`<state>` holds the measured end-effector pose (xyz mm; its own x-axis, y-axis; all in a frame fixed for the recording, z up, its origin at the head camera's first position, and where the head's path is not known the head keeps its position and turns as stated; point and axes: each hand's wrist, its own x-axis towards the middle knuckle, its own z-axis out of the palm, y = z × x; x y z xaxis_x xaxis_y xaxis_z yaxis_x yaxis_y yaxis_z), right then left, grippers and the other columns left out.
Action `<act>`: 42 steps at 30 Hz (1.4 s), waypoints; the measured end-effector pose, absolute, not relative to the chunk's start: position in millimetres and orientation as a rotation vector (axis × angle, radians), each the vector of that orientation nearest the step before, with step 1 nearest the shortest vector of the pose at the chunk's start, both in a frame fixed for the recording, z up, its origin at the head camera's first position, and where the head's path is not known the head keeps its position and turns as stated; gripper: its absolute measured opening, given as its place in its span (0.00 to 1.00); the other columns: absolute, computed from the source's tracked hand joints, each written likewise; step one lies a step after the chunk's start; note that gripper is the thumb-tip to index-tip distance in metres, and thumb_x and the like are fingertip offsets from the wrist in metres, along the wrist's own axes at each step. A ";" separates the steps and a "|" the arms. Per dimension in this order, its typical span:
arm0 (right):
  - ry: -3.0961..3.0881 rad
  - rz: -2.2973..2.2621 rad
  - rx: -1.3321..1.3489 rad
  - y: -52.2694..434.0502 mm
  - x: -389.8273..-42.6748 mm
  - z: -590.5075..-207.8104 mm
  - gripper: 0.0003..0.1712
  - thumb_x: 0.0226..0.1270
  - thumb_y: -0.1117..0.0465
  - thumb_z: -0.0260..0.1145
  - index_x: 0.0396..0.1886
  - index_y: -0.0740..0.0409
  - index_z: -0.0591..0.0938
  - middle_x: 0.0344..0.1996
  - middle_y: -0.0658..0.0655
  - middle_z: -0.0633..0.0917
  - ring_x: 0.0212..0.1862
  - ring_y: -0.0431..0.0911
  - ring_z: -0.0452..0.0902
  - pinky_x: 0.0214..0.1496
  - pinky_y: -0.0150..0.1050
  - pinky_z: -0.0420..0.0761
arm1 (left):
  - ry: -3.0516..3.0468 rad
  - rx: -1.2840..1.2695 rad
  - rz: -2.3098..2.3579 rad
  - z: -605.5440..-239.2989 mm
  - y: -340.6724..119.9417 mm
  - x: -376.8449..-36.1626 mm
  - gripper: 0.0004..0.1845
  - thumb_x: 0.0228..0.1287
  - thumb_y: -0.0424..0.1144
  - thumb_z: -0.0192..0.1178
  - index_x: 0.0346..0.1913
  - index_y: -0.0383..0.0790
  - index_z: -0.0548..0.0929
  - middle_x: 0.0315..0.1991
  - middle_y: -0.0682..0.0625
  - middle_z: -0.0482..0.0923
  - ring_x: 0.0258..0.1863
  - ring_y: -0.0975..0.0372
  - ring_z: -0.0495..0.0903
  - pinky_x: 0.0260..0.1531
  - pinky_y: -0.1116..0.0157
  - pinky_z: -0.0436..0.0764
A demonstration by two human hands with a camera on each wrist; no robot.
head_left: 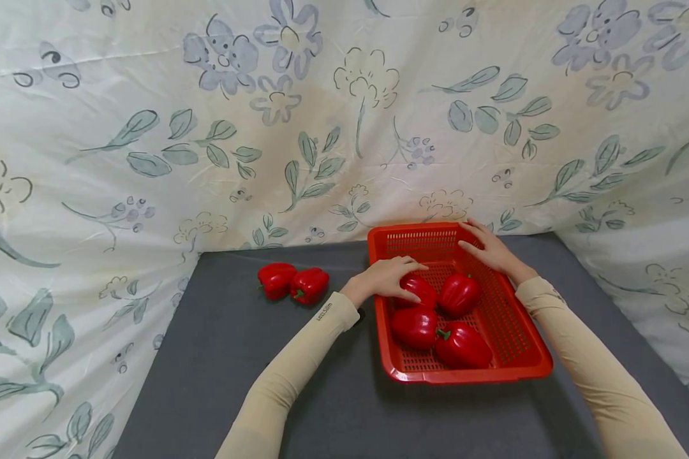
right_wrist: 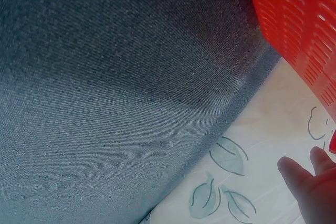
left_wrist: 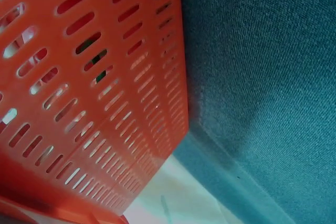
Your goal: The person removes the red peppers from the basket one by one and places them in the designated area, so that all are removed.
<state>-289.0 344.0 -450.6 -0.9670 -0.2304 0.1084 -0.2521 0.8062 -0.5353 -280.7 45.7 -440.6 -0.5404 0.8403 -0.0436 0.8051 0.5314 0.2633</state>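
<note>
Counter: grey, two peppers centre-left
Basket: centre-right, four peppers
Left hand: spread over one
Right hand: spread at rim

Head camera: set above, facing forward and down; widest view. Left wrist camera: close beside the slotted wall of the basket. Right wrist camera: low over the counter. Shared by all: basket, counter, floral cloth.
</note>
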 end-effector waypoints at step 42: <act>-2.938 0.901 0.378 343.5 -287.3 -452.4 0.38 0.69 0.47 0.53 0.72 0.59 0.54 0.72 0.66 0.46 0.70 0.66 0.42 0.65 0.68 0.46 | 2.720 1.455 0.512 -439.4 37.6 -269.9 0.33 0.48 0.63 0.63 0.60 0.61 0.73 0.56 0.56 0.70 0.52 0.66 0.68 0.49 0.65 0.77</act>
<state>-287.3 343.5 -452.4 -0.9692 -0.2182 0.1138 -0.2445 0.8010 -0.5464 -269.9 37.6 -439.4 -0.5668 0.8120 0.1396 0.8071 0.5132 0.2919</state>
